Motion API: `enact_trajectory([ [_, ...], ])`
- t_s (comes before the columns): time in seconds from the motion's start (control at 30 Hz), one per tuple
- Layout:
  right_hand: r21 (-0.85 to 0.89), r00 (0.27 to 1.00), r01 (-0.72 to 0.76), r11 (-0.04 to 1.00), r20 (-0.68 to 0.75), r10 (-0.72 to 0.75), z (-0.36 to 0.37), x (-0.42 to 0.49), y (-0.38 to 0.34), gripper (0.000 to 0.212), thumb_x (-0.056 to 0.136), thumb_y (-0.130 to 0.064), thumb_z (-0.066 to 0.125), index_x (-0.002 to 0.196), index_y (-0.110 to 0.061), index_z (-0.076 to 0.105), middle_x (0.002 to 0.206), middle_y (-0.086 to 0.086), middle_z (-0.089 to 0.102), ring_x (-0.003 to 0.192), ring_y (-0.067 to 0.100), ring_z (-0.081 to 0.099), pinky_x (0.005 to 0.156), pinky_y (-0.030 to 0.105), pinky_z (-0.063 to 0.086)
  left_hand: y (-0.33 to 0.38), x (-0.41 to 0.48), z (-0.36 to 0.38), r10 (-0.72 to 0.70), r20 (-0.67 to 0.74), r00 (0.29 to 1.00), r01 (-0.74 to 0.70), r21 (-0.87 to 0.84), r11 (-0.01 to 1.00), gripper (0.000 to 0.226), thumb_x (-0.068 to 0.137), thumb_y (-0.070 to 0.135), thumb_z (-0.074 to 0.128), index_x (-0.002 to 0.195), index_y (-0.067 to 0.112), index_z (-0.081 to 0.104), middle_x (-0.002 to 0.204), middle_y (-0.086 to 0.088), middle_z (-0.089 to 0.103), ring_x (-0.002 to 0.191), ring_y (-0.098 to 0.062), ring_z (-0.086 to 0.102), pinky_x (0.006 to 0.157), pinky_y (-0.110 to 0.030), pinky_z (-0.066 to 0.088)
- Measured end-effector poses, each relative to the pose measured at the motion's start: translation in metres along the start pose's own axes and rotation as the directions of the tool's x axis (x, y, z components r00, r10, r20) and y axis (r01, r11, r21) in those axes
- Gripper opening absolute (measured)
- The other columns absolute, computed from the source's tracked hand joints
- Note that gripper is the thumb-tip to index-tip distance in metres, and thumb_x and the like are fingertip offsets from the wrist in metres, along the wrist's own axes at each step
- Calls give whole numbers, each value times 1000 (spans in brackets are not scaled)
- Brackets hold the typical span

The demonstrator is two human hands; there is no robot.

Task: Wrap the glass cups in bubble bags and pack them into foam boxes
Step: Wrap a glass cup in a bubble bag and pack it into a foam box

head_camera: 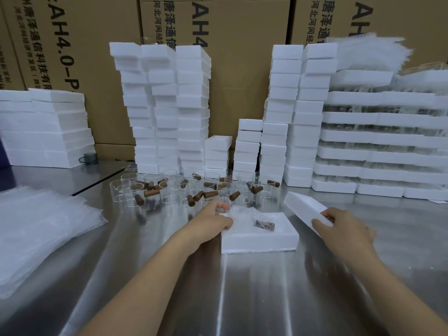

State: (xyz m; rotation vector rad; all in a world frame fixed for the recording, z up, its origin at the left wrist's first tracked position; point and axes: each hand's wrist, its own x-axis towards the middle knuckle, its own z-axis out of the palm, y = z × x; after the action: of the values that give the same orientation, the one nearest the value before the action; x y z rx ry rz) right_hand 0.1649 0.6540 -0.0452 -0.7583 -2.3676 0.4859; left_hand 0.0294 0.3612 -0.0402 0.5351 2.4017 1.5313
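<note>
**Foam box loaded, lid held beside it**

Cardboard cartons [242, 69] wall off the back, far beyond both sets of fingers. Steel table [242, 287] runs under everything. Tall stacks of foam boxes [164, 105] stand well beyond the fingertips, left and right of centre. Layered foam trays [375, 137] with glass between them sit far out past the right fingers. Flat foam stack [43, 127] is far to the left of the left fingers. Pile of bubble bags [36, 234] lies left of the left fingers, well apart from them. Glass cups [184, 190] with brown wooden handles cluster just beyond the left fingertips.

Foam box [259, 241] is open and flat on the table, between the two hands. Foam lid [303, 209] is tilted, just right of the box; cannot tell if it touches it.

Left hand [213, 221]: fingers curled round the box's left end, thumb on the near left corner, fingertips at the edge of the bubble wrap. Right hand [344, 229]: fingers clamped on the lid's near end, thumb on its top face.

Wrapped cup [252, 219] lies inside the box, just right of the left fingertips. Its bubble bag is crumpled round it and the brown handle shows through. Small dark cup [89, 158] is far left, against the flat foam stack.
</note>
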Motion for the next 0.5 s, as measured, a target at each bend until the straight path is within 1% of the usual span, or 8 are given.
enact_trajectory([
  [0.07,19,1000,7,1000,-15,-7,0,-1,-1,15,92,-38,57,80,-31,62,70,-12,65,70,5,54,82,38,24,0,0,3,20,-24,1000,-19,34,999,41,93,15,68,127,35,56,139,3,56,122,-18,59,106,-37,49],
  [0.1,28,1000,12,1000,-24,-11,0,-1,-2,15,92,-38,56,80,-30,62,69,-12,65,70,6,54,82,37,23,0,-1,5,31,-31,999,-29,59,998,41,94,17,67,130,35,56,141,5,56,122,-17,59,108,-38,48],
  [0.17,44,999,27,999,-42,-25,-1,-2,-4,15,92,-37,56,79,-31,61,68,-13,65,68,5,54,82,37,23,-2,-1,5,66,-44,997,-62,79,995,37,97,18,66,129,35,57,142,6,56,122,-15,59,102,-34,49],
  [0.27,64,997,50,997,-68,-46,-3,-2,-5,15,92,-38,57,79,-32,62,66,-14,64,68,4,53,82,37,26,2,0,-3,77,-122,989,-82,-33,996,17,103,18,64,110,33,69,127,10,66,110,-11,62,83,-27,48],
  [0.3,67,996,56,996,-75,-51,-3,-1,-6,16,92,-38,57,79,-31,62,66,-14,64,68,4,53,83,37,27,3,0,-8,71,-150,986,-82,-69,994,19,104,18,62,101,32,75,120,13,69,104,-9,62,83,-28,47],
  [0.37,73,995,63,995,-81,-57,-3,-1,-6,16,92,-38,58,79,-31,62,66,-14,64,68,4,53,83,38,28,4,-1,-18,94,-180,979,-109,-78,991,32,101,15,60,84,29,83,118,16,73,101,-10,60,91,-32,46],
  [0.43,80,995,66,995,-80,-60,-3,-1,-6,16,92,-39,58,79,-31,62,66,-14,64,68,4,53,83,38,28,3,-4,-21,153,-160,975,-154,7,988,33,97,17,64,75,32,85,118,12,77,107,-7,63,100,-32,43],
  [0.5,86,996,67,994,-72,-61,-3,-1,-5,16,92,-39,58,79,-30,63,66,-13,64,69,4,53,82,37,29,0,-6,-18,223,-116,968,-206,142,968,30,95,23,68,73,38,84,110,19,78,110,4,64,98,-27,43],
])
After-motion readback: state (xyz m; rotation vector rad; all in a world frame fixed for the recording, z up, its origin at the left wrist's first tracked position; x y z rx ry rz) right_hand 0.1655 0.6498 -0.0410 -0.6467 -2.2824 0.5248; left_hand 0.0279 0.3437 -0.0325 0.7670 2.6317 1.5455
